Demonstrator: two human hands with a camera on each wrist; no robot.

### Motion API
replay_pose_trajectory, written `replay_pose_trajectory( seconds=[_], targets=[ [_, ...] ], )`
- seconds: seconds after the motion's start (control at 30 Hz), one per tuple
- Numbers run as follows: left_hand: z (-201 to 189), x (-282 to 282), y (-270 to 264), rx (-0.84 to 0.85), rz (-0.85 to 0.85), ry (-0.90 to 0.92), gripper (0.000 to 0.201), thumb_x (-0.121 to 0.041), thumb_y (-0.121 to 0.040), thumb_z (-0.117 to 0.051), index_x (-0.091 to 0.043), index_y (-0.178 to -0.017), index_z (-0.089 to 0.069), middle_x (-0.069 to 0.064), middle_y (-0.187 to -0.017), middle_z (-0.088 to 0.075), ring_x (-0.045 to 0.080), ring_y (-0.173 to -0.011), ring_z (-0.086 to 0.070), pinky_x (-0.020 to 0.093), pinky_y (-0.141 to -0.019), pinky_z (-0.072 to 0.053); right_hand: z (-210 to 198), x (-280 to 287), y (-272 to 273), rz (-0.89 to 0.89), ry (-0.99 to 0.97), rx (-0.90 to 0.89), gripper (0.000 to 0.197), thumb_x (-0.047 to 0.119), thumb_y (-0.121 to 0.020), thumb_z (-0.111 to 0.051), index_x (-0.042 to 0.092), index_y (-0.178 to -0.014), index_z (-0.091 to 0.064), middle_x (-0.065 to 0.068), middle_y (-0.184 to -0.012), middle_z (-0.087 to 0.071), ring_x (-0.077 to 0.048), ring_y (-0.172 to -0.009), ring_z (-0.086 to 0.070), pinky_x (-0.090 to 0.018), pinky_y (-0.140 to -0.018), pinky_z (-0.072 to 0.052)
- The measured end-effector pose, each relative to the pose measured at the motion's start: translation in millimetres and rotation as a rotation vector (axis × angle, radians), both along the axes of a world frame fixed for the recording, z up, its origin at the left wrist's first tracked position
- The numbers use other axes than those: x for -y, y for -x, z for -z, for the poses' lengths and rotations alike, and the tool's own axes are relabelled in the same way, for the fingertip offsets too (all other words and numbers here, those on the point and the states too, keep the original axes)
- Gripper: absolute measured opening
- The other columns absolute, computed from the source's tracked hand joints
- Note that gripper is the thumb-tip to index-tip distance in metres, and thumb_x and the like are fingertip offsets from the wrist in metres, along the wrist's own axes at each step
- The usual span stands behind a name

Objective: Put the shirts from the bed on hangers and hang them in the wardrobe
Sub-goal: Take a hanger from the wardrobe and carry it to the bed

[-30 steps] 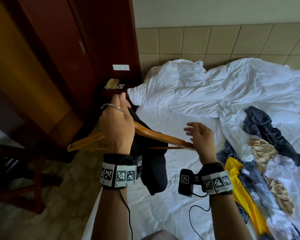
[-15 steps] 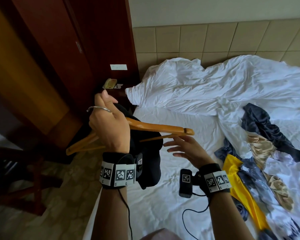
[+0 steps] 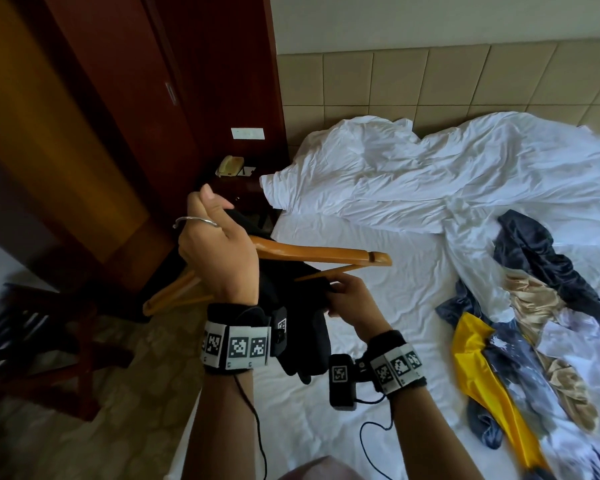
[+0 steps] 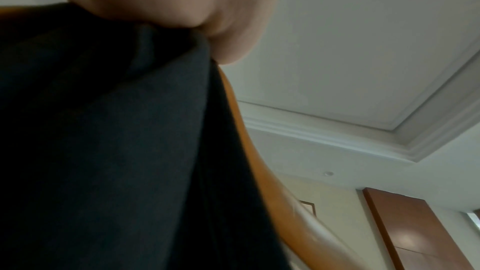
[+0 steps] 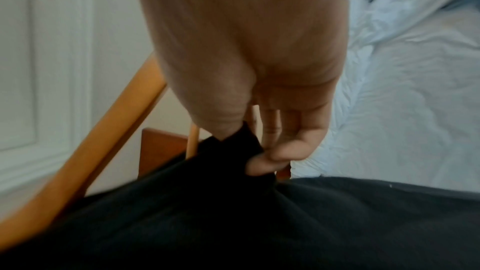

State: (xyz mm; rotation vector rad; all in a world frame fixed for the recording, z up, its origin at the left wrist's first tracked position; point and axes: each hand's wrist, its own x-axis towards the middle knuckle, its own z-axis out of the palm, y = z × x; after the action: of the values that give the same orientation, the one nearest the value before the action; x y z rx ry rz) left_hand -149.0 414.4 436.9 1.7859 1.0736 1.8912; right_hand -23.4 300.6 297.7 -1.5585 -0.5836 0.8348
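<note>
My left hand (image 3: 219, 244) grips a wooden hanger (image 3: 326, 252) at its neck, together with a black shirt (image 3: 302, 327) bunched there; the metal hook curves over my knuckles. The shirt hangs below the hanger, over the bed's left edge. My right hand (image 3: 340, 294) pinches a fold of the black shirt just under the hanger's right arm. In the right wrist view, thumb and fingers (image 5: 272, 151) close on the black shirt (image 5: 233, 223) beside the hanger (image 5: 103, 130). In the left wrist view the black shirt (image 4: 103, 151) covers most of the hanger (image 4: 259, 171). Several more shirts (image 3: 534, 323) lie on the bed.
The brown wardrobe (image 3: 84, 133) stands at the left. A nightstand with a phone (image 3: 229, 166) sits between it and the bed. A crumpled white duvet (image 3: 430, 174) covers the bed's head end. A dark folding rack (image 3: 49, 341) stands on the floor at the left.
My right hand left the hanger's right tip, dropped under it and took hold of the black shirt. The left hand lifted and tilted the hanger so its right arm lies nearly level.
</note>
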Motion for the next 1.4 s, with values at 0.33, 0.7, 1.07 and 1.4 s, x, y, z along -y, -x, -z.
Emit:
replay_pose_trajectory(
  seconds=[0.33, 0.7, 1.07, 1.4],
  targets=[
    [4.4, -21.0, 15.7, -0.003, 0.037, 0.124, 0.042, -0.027, -0.112, -0.037, -0.011, -0.080, -0.060, -0.015, -0.072, -0.057, 0.009, -0.079, -0.063, 0.006, -0.072, -0.043, -11.1, 25.8, -24.0, 0.078, -0.225, -0.612, 0.016, 0.017, -0.085, -0.069, 0.016, -0.069, -0.072, 0.000, -0.064, -0.044, -0.006, -0.047, -0.040, -0.020, -0.050, -0.028],
    [13.4, -30.9, 18.6, 0.002, 0.073, 0.160, 0.045, -0.026, -0.112, -0.036, -0.009, -0.080, -0.063, -0.003, -0.076, -0.063, 0.021, -0.084, -0.068, 0.013, -0.078, -0.046, -30.1, 46.4, -38.0, 0.101, -0.403, -1.008, 0.075, 0.004, -0.010, -0.098, 0.019, -0.067, -0.052, 0.009, -0.051, -0.036, -0.007, -0.033, -0.027, -0.019, -0.036, -0.023],
    [19.3, -41.1, 26.3, -0.003, 0.028, 0.251, 0.046, -0.035, -0.112, -0.031, -0.013, -0.085, -0.062, 0.005, -0.084, -0.067, 0.021, -0.083, -0.067, 0.024, -0.074, -0.051, -32.7, 53.0, -40.0, -0.034, -0.308, -0.947, 0.055, 0.010, -0.014, -0.100, 0.015, -0.051, -0.059, 0.006, -0.049, -0.035, -0.008, -0.035, -0.031, -0.019, -0.048, -0.018],
    [23.7, -50.0, 33.7, -0.011, -0.004, 0.283, 0.050, -0.037, -0.112, -0.031, -0.009, -0.083, -0.062, 0.007, -0.088, -0.067, 0.022, -0.083, -0.065, 0.006, -0.063, -0.039, -17.5, 47.0, -42.1, -0.150, -0.526, -1.084, 0.028, 0.021, -0.068, -0.095, 0.011, -0.083, -0.074, 0.007, -0.068, -0.047, -0.009, -0.055, -0.024, -0.022, -0.066, -0.024]
  ],
)
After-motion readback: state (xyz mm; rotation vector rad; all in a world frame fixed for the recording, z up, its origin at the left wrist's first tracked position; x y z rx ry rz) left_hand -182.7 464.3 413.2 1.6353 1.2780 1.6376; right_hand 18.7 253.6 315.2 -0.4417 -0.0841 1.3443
